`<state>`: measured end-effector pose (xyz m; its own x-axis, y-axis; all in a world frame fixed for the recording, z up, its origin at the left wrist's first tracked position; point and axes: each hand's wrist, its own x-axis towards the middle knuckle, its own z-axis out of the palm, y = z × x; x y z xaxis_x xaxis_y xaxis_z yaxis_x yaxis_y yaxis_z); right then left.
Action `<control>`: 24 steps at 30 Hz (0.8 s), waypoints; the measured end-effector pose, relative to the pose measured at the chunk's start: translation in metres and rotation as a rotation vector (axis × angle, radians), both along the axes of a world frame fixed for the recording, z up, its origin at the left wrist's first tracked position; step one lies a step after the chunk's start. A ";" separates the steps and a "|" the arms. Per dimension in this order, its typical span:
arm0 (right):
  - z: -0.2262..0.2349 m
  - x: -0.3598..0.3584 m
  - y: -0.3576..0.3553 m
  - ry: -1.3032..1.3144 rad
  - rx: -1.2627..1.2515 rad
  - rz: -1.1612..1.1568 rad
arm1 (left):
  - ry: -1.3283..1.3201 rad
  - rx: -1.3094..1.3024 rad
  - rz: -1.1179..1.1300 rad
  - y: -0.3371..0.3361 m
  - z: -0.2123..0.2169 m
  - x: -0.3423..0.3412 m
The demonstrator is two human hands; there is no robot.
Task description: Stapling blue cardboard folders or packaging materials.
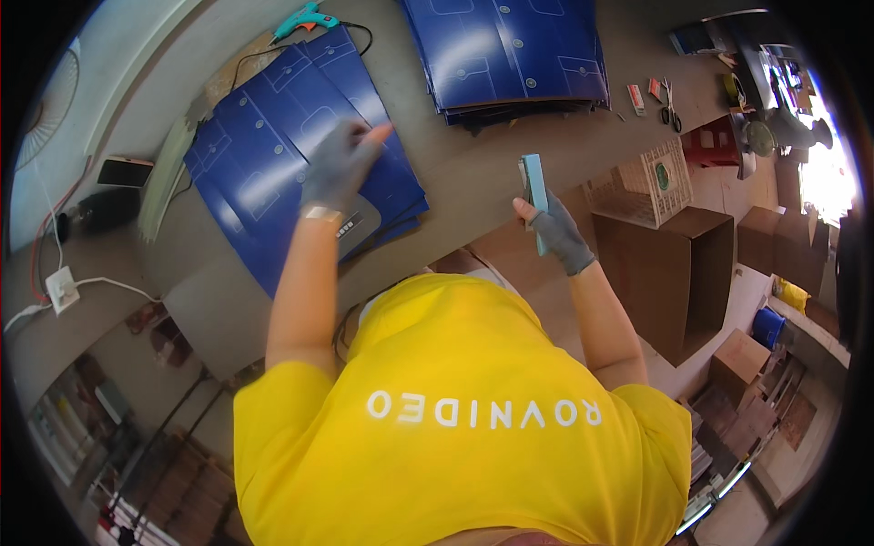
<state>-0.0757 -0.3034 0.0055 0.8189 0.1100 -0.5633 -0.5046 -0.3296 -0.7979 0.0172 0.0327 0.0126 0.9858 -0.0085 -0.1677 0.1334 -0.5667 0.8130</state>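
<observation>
My left hand (341, 164), in a grey glove, is stretched out flat with fingers apart on a pile of dark blue printed cardboard sheets (264, 173) lying on the grey worktable (473, 164). My right hand (557, 237), also in a grey glove, is raised over the table edge and grips a slim, flat, light blue tool (533, 187) held upright. My yellow shirt (455, 419) fills the lower middle of the picture and hides the near table edge.
A second stack of blue sheets (510, 55) lies at the far side. A teal glue gun (305, 18) with a black cord, scissors (671, 109) and a phone (126, 170) lie around. A lattice crate (642, 187) and brown boxes (674, 264) stand to the right.
</observation>
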 end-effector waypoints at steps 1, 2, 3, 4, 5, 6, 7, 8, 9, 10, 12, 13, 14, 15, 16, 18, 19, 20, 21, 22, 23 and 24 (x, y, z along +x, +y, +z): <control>0.001 0.000 0.004 -0.020 0.033 -0.023 | 0.149 -0.166 -0.022 -0.026 -0.009 0.023; -0.001 0.000 0.006 -0.021 0.031 -0.025 | 0.119 -0.108 -0.016 -0.053 -0.004 0.038; -0.004 -0.001 0.006 -0.011 0.044 -0.015 | 0.089 -0.056 -0.022 -0.073 0.001 0.052; -0.005 0.000 0.009 -0.004 0.064 0.005 | 0.085 -0.058 -0.025 -0.075 -0.006 0.065; -0.004 0.000 0.014 -0.008 0.062 0.005 | 0.067 0.032 -0.070 -0.077 -0.014 0.075; -0.003 -0.002 0.019 -0.011 0.103 -0.006 | 0.051 0.122 -0.128 -0.082 -0.016 0.081; -0.003 -0.003 0.023 -0.014 0.144 -0.014 | 0.051 0.120 -0.138 -0.081 -0.019 0.083; -0.002 -0.002 0.025 -0.014 0.143 -0.021 | 0.198 -0.047 -0.195 -0.076 -0.020 0.083; -0.002 -0.002 0.027 -0.013 0.194 -0.024 | 0.352 -0.210 -0.254 -0.073 -0.019 0.081; -0.001 -0.002 0.030 -0.012 0.246 -0.026 | 0.461 -0.348 -0.241 -0.071 -0.019 0.075; 0.008 -0.002 0.038 0.013 0.306 -0.035 | 0.529 -0.515 -0.233 -0.070 -0.016 0.046; 0.011 -0.002 0.040 0.035 0.361 -0.036 | 0.589 -0.688 -0.216 -0.071 -0.015 0.033; 0.010 -0.003 0.041 0.037 0.360 -0.040 | 0.593 -0.687 -0.219 -0.073 -0.018 0.024; 0.008 -0.003 0.043 0.052 0.398 -0.013 | 0.576 -0.781 -0.273 -0.072 -0.022 0.013; 0.007 -0.004 0.046 0.069 0.433 0.009 | 0.559 -0.878 -0.331 -0.073 -0.028 0.004; 0.011 -0.004 0.054 0.080 0.402 -0.012 | 0.540 -0.882 -0.330 -0.076 -0.039 -0.013; 0.013 -0.004 0.058 0.087 0.373 -0.034 | 0.520 -0.884 -0.332 -0.077 -0.044 -0.019; 0.012 -0.004 0.059 0.089 0.370 -0.030 | 0.519 -0.836 -0.366 -0.076 -0.049 -0.022; 0.010 -0.003 0.058 0.098 0.308 -0.015 | 0.520 -0.840 -0.368 -0.078 -0.043 -0.025; 0.009 -0.003 0.058 0.106 0.245 -0.001 | 0.526 -0.863 -0.326 -0.081 -0.036 -0.030; 0.010 -0.004 0.058 0.106 0.241 -0.003 | 0.532 -0.886 -0.285 -0.084 -0.031 -0.032; 0.014 -0.005 0.062 0.082 0.157 0.003 | 0.530 -0.888 -0.283 -0.085 -0.031 -0.034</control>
